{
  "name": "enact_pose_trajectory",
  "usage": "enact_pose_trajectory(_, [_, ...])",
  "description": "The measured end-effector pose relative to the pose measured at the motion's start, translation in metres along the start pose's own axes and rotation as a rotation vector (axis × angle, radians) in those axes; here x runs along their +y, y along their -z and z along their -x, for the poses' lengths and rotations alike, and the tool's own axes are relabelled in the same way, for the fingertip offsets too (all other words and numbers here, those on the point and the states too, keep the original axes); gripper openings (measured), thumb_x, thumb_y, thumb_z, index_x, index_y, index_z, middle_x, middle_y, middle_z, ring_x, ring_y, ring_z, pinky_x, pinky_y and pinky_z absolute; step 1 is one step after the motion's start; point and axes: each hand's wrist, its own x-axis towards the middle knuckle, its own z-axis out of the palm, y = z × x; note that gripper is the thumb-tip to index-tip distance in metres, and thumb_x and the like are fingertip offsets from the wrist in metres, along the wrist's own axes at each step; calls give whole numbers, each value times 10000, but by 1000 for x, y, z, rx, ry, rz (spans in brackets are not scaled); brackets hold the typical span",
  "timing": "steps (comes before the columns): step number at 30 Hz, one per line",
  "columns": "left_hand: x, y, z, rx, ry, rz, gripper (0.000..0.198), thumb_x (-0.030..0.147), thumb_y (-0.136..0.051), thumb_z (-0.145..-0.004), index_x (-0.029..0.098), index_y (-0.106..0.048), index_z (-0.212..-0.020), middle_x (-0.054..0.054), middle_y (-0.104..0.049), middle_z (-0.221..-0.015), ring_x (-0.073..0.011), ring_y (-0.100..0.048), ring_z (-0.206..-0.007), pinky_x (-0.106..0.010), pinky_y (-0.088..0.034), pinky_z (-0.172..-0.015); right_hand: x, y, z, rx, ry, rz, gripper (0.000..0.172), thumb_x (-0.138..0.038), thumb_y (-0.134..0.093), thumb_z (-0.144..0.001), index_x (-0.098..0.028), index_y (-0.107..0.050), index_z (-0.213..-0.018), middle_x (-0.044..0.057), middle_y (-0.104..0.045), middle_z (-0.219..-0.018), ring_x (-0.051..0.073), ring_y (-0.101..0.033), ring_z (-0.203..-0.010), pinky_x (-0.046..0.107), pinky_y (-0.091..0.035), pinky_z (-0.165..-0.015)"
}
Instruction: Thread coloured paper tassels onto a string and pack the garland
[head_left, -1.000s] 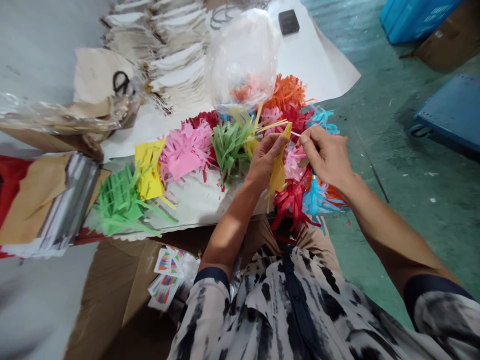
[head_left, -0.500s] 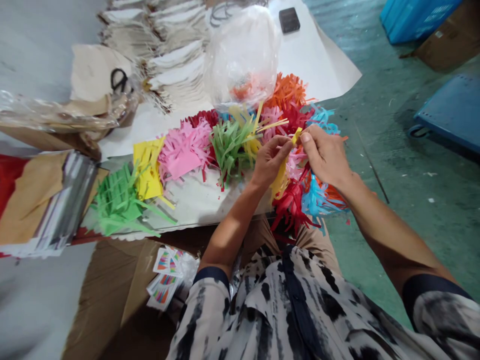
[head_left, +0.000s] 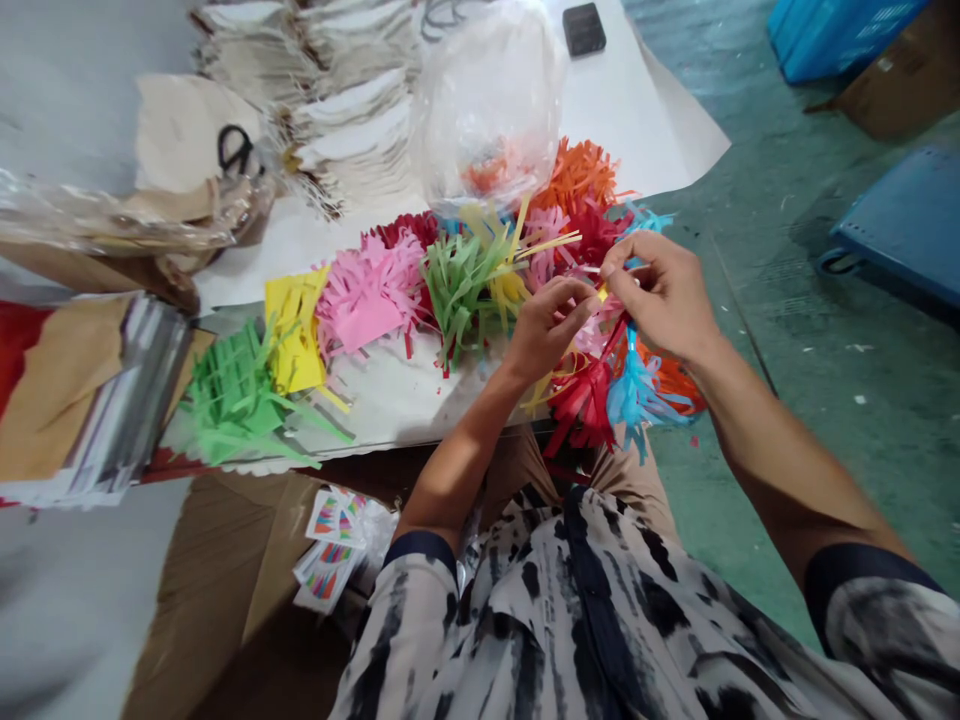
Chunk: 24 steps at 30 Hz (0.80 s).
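My left hand (head_left: 551, 322) is closed, its thumb and forefinger pinching a yellow paper tassel (head_left: 602, 293). Only a small yellow bit shows at the fingertips, with fringe hanging below the hand. Close beside it, my right hand (head_left: 664, 290) is pinched shut, and a thin pale end pokes out from its fingertips, too small to name. Beneath the hands hang a red paper tassel (head_left: 587, 400) and a light blue paper tassel (head_left: 641, 385). Left of them lie fringed tissue papers in green (head_left: 461, 290), pink (head_left: 367, 305) and yellow (head_left: 296, 330).
A clear plastic bag (head_left: 487, 110) with orange bits stands behind the tassels. Stacked pale bundles (head_left: 352, 130) lie at the back. Bright green fringe (head_left: 240, 390) and a pile of envelopes (head_left: 112, 400) occupy the table's left end. A blue cart (head_left: 900, 225) is on the floor at right.
My right hand has shifted slightly up and right, its fingers more curled. The yellow between the hands shows less now, and the blue tassel below is more exposed.
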Motion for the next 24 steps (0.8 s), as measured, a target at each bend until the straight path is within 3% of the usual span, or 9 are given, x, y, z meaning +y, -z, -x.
enact_pose_trajectory(6, [-6,0,6,-26,53,61,169,359,-758,-944,224,-700,-861,1,-661,-883,-95,-562,-704,-242,-443,-620,5,7,-19,68,-57,-199,570,-830,-701,-921,-264,-666,-864,49,-702,-801,148,-449,-626,356,-379,-596])
enact_pose_trajectory(9, [-9,-1,12,-50,99,75,133,323,-794,-897,249,-720,-979,19,-685,-910,-104,-611,-745,-234,-482,-641,7,6,-26,106,-137,-287,665,-930,-721,-804,-284,-578,-873,16,-686,-706,121,-348,-497,340,-283,-512])
enact_pose_trajectory(12, [-6,3,26,-57,86,49,403,275,-840,-859,304,-718,-1242,16,-740,-1014,-129,-688,-864,-265,-575,-795,10,4,-26,149,-181,-337,718,-957,-762,-703,-309,-504,-875,-29,-606,-576,124,-331,-426,334,-232,-477])
enact_pose_trajectory(14, [1,11,40,-93,72,20,503,284,-851,-877,316,-696,-1355,-21,-778,-1112,-166,-737,-991,-313,-604,-915,14,5,-25,177,-178,-340,682,-904,-804,-712,-311,-517,-890,-33,-573,-548,134,-369,-417,341,-232,-474])
enact_pose_trajectory(17, [13,37,66,-148,54,-86,259,370,-752,-1001,274,-771,-1241,-80,-810,-1203,-212,-755,-1150,-372,-595,-1025,18,9,-25,223,-121,-348,616,-826,-853,-742,-308,-547,-876,-44,-517,-570,137,-396,-438,349,-224,-475])
enact_pose_trajectory(18, [16,49,74,-111,44,-155,199,396,-706,-1037,259,-796,-1149,-83,-818,-1184,-210,-758,-1138,-374,-592,-1018,18,10,-25,236,-100,-354,613,-820,-866,-735,-308,-549,-853,-46,-502,-596,134,-396,-447,348,-218,-472])
enact_pose_trajectory(20, [18,76,88,84,31,-357,220,416,-667,-1062,246,-794,-1006,-65,-818,-1061,-190,-750,-1008,-346,-585,-915,17,13,-26,259,-66,-366,628,-825,-892,-700,-305,-555,-807,-40,-484,-648,128,-393,-456,351,-198,-461])
enact_pose_trajectory(22, [16,105,98,294,42,-615,164,371,-691,-1040,243,-760,-964,-45,-786,-968,-184,-704,-906,-332,-552,-834,16,14,-28,270,-56,-364,644,-846,-897,-668,-306,-567,-786,-26,-492,-670,125,-379,-447,363,-185,-455])
enact_pose_trajectory(24, [11,128,104,368,70,-848,43,280,-704,-1006,245,-727,-998,-44,-767,-994,-198,-679,-917,-354,-539,-885,14,13,-28,264,-61,-346,634,-860,-875,-682,-310,-574,-773,-18,-497,-652,125,-367,-432,375,-190,-458])
